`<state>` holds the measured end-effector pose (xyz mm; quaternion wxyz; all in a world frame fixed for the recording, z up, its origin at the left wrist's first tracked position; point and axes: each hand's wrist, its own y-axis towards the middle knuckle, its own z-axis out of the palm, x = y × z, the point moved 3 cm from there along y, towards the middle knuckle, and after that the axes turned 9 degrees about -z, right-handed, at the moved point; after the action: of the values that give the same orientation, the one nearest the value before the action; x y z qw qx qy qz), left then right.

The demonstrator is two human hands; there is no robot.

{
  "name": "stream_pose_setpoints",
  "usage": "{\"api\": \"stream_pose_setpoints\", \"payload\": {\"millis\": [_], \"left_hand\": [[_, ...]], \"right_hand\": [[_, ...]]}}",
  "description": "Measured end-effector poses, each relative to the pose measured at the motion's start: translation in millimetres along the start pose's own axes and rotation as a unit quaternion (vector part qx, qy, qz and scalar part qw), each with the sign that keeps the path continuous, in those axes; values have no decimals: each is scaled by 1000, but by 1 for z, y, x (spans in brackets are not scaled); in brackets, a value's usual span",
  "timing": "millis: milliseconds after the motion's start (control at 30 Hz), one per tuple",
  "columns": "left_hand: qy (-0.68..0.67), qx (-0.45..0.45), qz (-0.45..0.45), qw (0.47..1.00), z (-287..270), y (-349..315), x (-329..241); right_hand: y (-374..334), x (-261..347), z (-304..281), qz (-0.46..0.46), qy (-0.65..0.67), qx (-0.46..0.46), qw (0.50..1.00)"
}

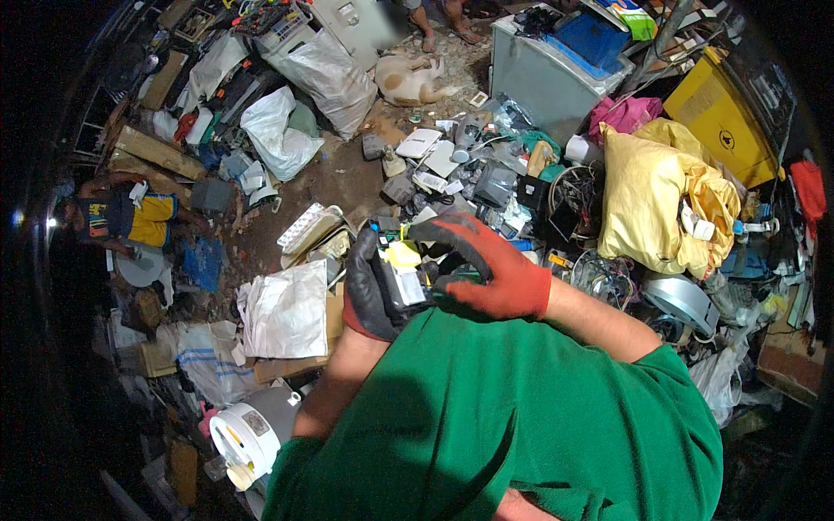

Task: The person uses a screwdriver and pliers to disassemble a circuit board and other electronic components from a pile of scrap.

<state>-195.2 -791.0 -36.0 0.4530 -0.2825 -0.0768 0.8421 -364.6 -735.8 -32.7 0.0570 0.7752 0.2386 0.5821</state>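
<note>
Both my hands wear gloves with black palms and fingers and red backs or cuffs. My left hand [368, 282] is wrapped round the left side of a small black electronic device [407, 286], held up in front of my green shirt. A yellow piece and a whitish label show on the device's face, with thin yellow-green parts at its upper end. My right hand [499, 271] curls over from the right, its fingertips at the device's upper end and its thumb by its right side. The exact kind of device does not show.
A heap of mixed electronic scrap [486, 178] lies ahead. To the right are a yellow sack [647, 204] and a yellow bin [721, 117]. A flattened white sack [287, 313] and a white round appliance [248, 438] lie left. A dog [408, 80] rests beyond; another person [130, 217] sits far left.
</note>
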Motion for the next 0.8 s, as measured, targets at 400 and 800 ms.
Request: {"api": "stream_pose_setpoints", "payload": {"millis": [400, 800], "left_hand": [[16, -32, -48, 998, -16, 6, 7], [283, -10, -46, 958, -45, 21, -1]], "right_hand": [[7, 2, 3, -47, -68, 29, 996], [17, 8, -4, 2, 87, -20, 996]]}}
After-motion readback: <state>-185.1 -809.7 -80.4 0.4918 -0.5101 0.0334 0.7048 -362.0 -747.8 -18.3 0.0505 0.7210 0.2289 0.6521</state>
